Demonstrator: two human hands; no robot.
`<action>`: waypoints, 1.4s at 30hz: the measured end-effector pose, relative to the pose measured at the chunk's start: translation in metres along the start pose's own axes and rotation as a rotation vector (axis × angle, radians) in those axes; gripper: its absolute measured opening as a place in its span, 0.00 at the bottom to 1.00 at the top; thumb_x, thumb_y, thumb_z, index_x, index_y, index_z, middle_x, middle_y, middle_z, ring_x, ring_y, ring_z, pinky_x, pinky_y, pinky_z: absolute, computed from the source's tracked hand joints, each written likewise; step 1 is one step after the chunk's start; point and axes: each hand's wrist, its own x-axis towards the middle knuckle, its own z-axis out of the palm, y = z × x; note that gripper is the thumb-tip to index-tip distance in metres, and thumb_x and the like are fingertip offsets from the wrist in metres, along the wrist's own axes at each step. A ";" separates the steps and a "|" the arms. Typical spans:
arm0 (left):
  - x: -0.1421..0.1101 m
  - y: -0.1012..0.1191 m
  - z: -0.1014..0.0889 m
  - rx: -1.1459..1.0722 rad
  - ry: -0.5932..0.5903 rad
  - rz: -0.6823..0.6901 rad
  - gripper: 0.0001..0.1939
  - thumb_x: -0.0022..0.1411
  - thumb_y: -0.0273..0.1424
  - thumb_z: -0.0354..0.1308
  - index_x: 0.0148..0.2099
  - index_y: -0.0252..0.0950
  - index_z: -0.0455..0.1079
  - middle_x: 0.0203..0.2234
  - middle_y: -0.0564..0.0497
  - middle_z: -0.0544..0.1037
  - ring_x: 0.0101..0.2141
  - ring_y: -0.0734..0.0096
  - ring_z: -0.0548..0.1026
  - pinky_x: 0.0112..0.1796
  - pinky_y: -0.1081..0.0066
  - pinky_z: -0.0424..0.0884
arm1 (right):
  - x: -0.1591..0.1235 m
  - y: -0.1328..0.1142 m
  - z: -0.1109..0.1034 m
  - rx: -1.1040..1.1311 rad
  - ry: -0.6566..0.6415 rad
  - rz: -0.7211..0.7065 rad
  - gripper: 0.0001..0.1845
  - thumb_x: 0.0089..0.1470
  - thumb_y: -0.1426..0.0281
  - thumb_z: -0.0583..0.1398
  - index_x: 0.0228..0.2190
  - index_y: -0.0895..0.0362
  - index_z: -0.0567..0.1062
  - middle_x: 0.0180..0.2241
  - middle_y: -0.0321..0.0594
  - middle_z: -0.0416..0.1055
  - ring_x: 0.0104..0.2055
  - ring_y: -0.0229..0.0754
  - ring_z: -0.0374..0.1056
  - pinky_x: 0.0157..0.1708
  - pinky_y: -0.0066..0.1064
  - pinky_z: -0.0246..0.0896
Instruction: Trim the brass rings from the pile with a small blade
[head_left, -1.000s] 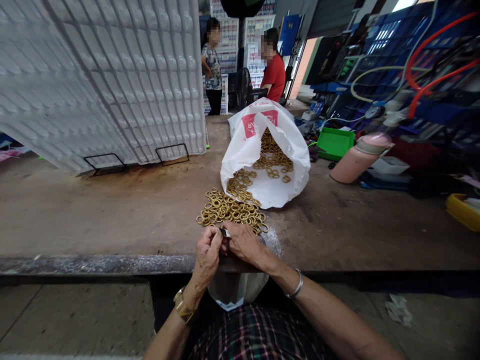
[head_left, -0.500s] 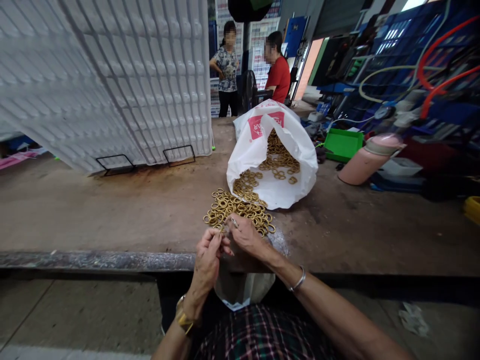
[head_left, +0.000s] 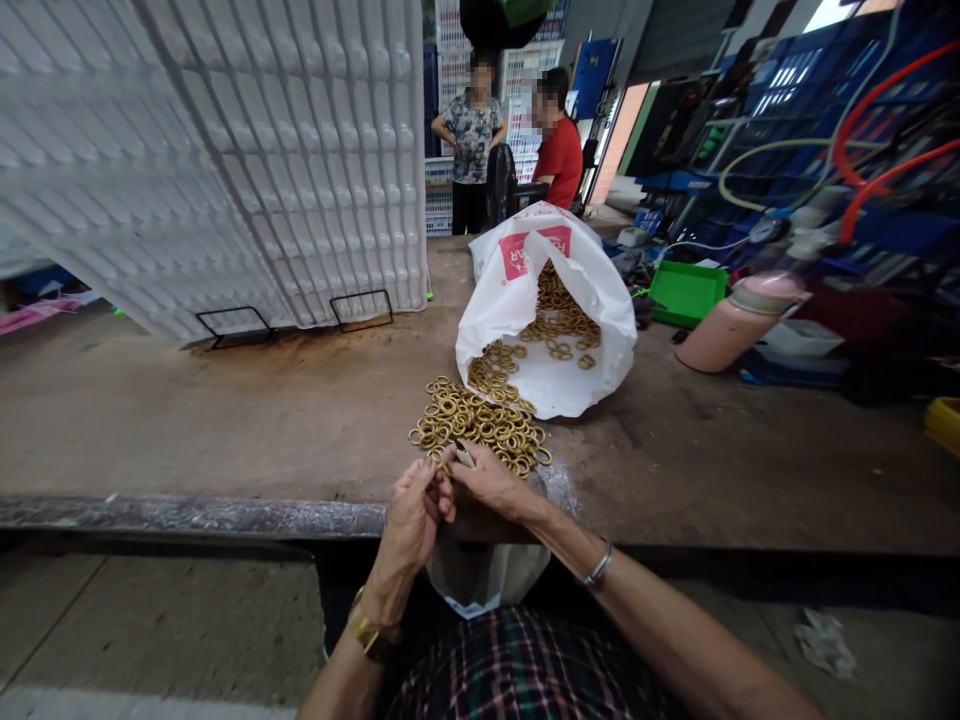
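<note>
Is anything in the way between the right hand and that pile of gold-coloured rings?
No, nothing visible: the right hand is at the near edge of the pile of gold-coloured rings. The white plastic bag lies on the pile's far side, not between them.

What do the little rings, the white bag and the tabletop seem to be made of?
Rings: probably brass or brass-coloured metal, dull gold with small highlights.
White bag: likely plastic, softly sheened, creased around its open mouth.
Tabletop: perhaps wood board, matte brown, stained.
</note>
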 end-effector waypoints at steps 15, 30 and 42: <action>0.005 -0.006 -0.010 -0.045 0.038 -0.065 0.18 0.43 0.36 0.65 0.33 0.35 0.62 0.22 0.57 0.69 0.20 0.79 0.68 0.18 0.79 0.62 | 0.000 -0.004 -0.003 -0.124 0.096 -0.121 0.03 0.48 0.72 0.54 0.26 0.56 0.67 0.23 0.31 0.62 0.28 0.34 0.58 0.29 0.25 0.53; 0.009 -0.003 -0.003 -0.370 0.121 -0.323 0.02 0.55 0.21 0.53 0.31 0.30 0.66 0.17 0.55 0.67 0.16 0.85 0.63 0.17 0.82 0.61 | -0.002 -0.004 -0.007 -0.165 -0.002 -0.122 0.09 0.52 0.68 0.55 0.34 0.58 0.72 0.29 0.35 0.70 0.32 0.36 0.65 0.34 0.27 0.58; 0.008 -0.009 -0.005 -0.363 0.029 -0.344 0.03 0.53 0.20 0.53 0.30 0.31 0.63 0.17 0.56 0.66 0.14 0.86 0.59 0.15 0.83 0.55 | 0.001 -0.004 -0.009 -0.058 -0.029 -0.066 0.12 0.53 0.66 0.53 0.23 0.58 0.68 0.22 0.32 0.64 0.26 0.34 0.59 0.30 0.25 0.54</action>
